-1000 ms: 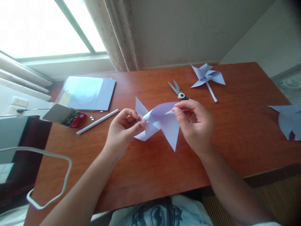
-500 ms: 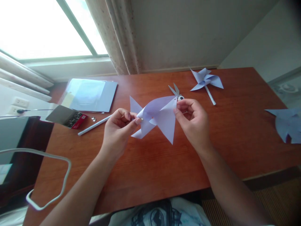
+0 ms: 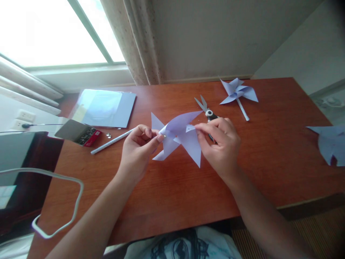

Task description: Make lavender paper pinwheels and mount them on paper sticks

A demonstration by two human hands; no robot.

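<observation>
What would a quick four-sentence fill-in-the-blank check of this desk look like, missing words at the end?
The held pinwheel, between the left hand and right hand, is made of ____.
The scissors lie with their blades ____.
In the view, the stick-mounted pinwheel lies beyond the scissors, to their ____.
The near side of the box of small metal pieces is coloured ____.

Missing words: paper; open; right; red.

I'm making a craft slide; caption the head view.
Left hand and right hand hold a part-curled paper cutout; scissors and a stick-mounted pinwheel lie beyond.
</observation>
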